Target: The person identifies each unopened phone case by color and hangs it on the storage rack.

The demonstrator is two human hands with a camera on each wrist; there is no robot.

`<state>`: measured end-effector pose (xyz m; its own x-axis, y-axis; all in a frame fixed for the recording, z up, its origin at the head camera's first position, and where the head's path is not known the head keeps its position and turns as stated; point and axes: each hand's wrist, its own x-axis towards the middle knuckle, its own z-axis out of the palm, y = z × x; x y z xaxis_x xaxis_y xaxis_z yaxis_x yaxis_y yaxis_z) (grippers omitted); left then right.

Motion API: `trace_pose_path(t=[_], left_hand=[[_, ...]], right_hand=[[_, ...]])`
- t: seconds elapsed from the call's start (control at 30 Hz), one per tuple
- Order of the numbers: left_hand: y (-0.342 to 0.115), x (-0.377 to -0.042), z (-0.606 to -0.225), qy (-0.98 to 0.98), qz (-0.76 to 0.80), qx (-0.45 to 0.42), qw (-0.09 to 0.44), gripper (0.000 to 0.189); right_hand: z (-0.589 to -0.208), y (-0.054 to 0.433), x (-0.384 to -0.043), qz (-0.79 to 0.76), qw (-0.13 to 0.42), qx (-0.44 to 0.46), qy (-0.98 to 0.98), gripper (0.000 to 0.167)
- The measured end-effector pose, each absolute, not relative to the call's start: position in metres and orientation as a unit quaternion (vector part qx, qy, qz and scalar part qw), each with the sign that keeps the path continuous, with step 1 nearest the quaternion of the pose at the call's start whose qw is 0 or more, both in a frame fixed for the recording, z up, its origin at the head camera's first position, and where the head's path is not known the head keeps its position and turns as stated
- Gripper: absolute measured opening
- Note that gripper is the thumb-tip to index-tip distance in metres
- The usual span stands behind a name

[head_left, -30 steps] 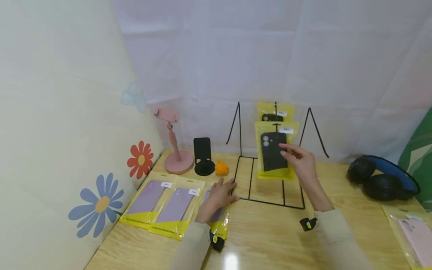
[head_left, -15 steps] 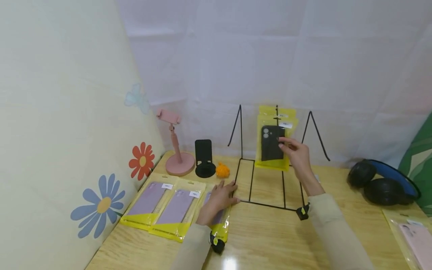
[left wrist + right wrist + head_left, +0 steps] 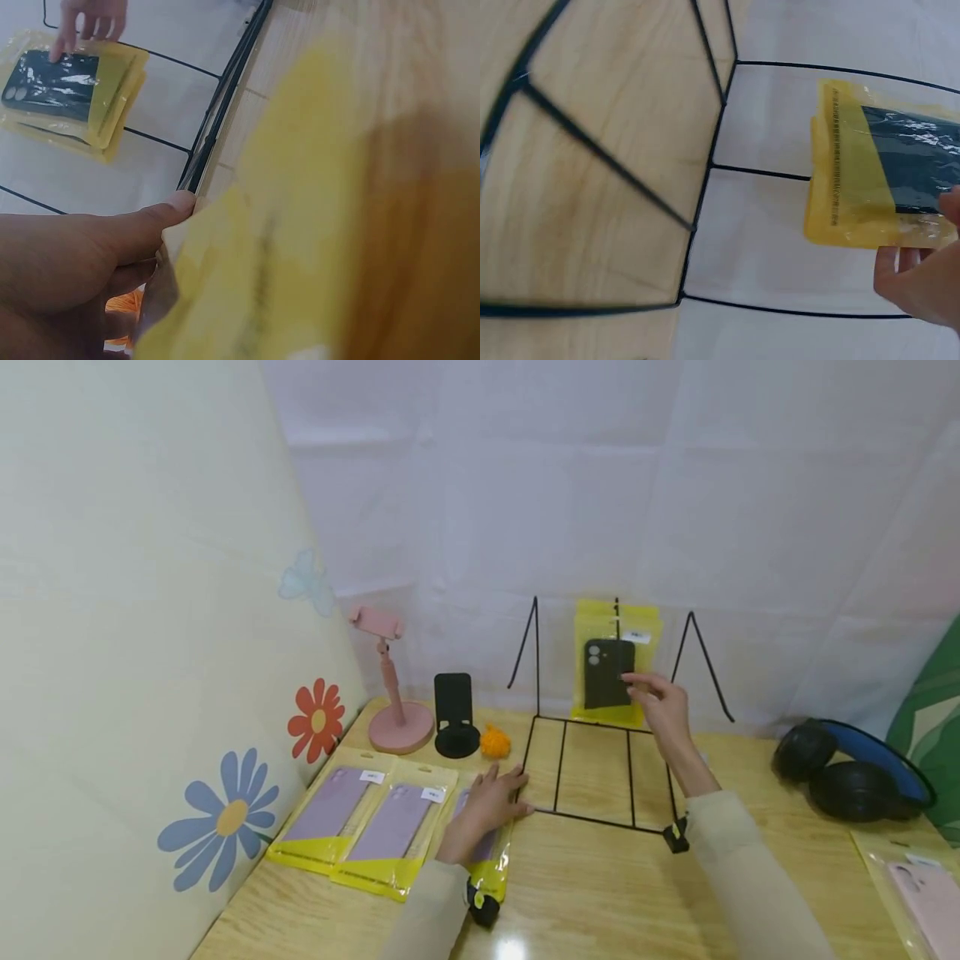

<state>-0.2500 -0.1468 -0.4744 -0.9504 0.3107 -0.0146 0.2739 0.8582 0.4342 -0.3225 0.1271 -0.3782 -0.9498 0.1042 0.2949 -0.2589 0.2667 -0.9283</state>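
A black wire display rack (image 3: 596,818) stands on the table. Packaged black phone cases (image 3: 609,677) in yellow pouches hang one behind another on its middle hook. My right hand (image 3: 663,714) pinches the front pouch by its right edge; in the right wrist view, fingers lie on both its front and its far side. My left hand (image 3: 487,806) rests at the rack's front left corner, thumb against the wire in the left wrist view. Beneath that hand lies a packaged purple phone case (image 3: 491,868), partly covered. Two more packaged purple phone cases (image 3: 393,822) lie to its left.
Behind the purple cases stand a pink phone stand (image 3: 400,727), a black phone stand (image 3: 454,702) and a small orange item (image 3: 495,742). Black headphones (image 3: 855,777) and a packaged pink phone case (image 3: 926,893) are on the right. Side hooks (image 3: 705,660) stick out from the rack.
The front black case has slid back along the middle hook, moved by my right hand, and now hangs close against the pouch behind it. My left hand has stayed at the rack corner.
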Motion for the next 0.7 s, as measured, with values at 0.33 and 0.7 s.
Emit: trace_pose_path(t=[0.33,0.7], left_hand=[[-0.147,-0.248,-0.474,0.964,0.212,0.157,0.033,0.057],[-0.151,-0.254,-0.468,0.968,0.199,0.154,0.023,0.058]], right_hand=[[-0.424,0.187,-0.249,0.453,0.104,0.131,-0.875,0.029],[-0.442,0.324,-0.174,0.228,0.06,0.077,-0.969,0.044]])
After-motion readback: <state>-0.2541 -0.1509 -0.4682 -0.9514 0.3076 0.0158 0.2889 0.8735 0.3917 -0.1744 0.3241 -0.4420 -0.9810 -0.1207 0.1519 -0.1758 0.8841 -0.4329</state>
